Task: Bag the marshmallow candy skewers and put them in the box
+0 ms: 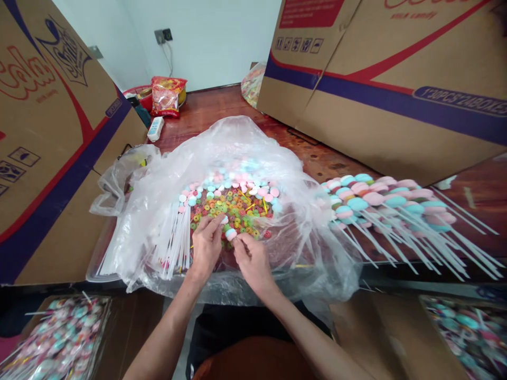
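Over the open plastic bag (237, 153) of loose sweets, the left hand (206, 248) pinches a small ring candy (224, 219) between fingertips, while the right hand (251, 261) grips a thin white stick (237, 238) carrying stacked marshmallow pieces (230, 233). Threading goes best with the stick held steady and the ring's hole lined up squarely; finished skewers (388, 203) lie well apart on the table (206, 113)
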Motion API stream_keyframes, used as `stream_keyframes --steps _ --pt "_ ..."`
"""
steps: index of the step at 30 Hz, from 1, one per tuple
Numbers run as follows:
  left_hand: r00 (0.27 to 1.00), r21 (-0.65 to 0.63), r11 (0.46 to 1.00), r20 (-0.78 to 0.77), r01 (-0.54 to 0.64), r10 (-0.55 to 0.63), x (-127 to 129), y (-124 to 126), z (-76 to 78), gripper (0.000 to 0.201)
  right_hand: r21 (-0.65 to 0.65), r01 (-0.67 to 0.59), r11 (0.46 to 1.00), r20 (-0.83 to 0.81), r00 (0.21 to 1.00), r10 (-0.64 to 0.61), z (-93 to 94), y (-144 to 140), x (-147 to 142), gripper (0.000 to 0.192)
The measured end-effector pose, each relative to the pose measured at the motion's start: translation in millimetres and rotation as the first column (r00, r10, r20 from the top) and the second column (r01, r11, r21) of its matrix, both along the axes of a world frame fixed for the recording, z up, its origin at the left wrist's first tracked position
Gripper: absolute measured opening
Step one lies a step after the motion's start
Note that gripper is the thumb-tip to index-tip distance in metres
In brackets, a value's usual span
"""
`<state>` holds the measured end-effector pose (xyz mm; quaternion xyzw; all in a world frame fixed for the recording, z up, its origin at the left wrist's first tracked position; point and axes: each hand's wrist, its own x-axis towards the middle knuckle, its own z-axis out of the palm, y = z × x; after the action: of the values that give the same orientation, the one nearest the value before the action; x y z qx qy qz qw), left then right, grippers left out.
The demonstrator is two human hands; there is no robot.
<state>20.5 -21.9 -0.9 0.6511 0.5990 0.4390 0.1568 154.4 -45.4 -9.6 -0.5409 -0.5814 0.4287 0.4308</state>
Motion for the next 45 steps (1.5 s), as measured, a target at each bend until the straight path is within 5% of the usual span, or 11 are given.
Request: stream_keyframes --steps 7,11,14,19,29,38,42,45 --pt "0.99 -0.088 0.988 0.063 0.13 -0.125 -0.8 -8.6 5.0 0.032 -0.009 -0.026 1.0 -0.018 1.0 0.026 3.2 11.3 2.0 0.029" --pt "0.987 -0.094 0.985 0.082 0.146 -0.138 -5.7 8.3 10.9 0.03 -0.008 -0.014 1.0 0.042 0.999 0.014 3.1 14.7 19.1 0.028" --pt "0.995 -0.114 0.991 -0.068 0.064 -0.072 -7.0 30.9 10.3 0.024 0.021 0.05 0.999 0.079 0.996 -0.052 1.5 13.1 33.2 0.025" --pt "0.925 -0.157 0.98 -0.337 0.126 -0.173 -3.1 52.8 5.3 0.026 0.015 0.097 0.995 0.07 0.993 -0.098 -4.7 8.6 40.9 0.029" --pt "0.896 -0.24 0.962 -0.387 0.128 -0.216 -11.3 57.7 7.3 0.026 0.004 0.078 0.997 0.071 0.994 -0.078 -7.2 6.4 38.2 0.03" --pt "0.991 -0.236 0.968 0.121 0.081 -0.054 -10.6 58.5 3.9 0.015 0.016 0.034 0.999 0.058 0.998 -0.035 -5.3 3.8 37.9 0.03" --pt "0.775 -0.313 0.933 0.628 0.178 0.063 -10.3 47.5 9.5 0.022 0.028 -0.027 0.999 0.037 0.999 0.026 0.2 3.1 32.5 0.031" --pt "0.682 -0.321 0.92 0.726 0.225 0.086 -8.1 40.2 16.1 0.022 0.035 -0.042 0.998 0.034 0.999 0.041 2.1 3.5 28.2 0.031"
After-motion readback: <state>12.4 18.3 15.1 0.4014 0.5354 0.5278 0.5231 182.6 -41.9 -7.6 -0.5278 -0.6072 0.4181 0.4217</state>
